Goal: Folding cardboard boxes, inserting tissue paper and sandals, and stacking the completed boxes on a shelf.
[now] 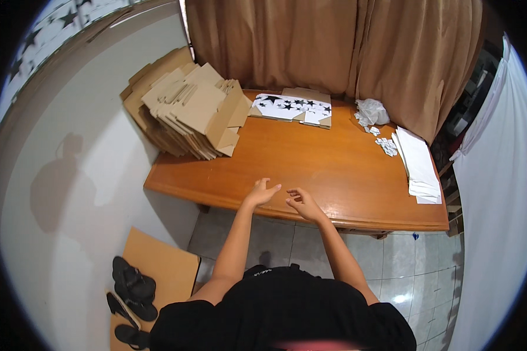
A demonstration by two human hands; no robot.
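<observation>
Both of my hands hover over the near edge of a brown wooden table [310, 158]. My left hand [262, 193] holds nothing, its fingers and thumb apart. Close beside it, my right hand [303, 202] is also without anything in it, the fingers loosely curled and spread. At the back left a leaning stack of flattened cardboard boxes [187, 108] rests against the wall. A star-patterned black and white sheet [293, 106] lies on a flat piece of cardboard [306, 93] along the table's far edge.
To the right lie a pile of white paper sheets [417, 164], crumpled paper pieces [386, 146] and a crumpled white plastic bag [372, 111]. Brown curtains [310, 47] hang behind the table. Black sandals [134, 286] rest on a cardboard sheet [164, 257] at lower left.
</observation>
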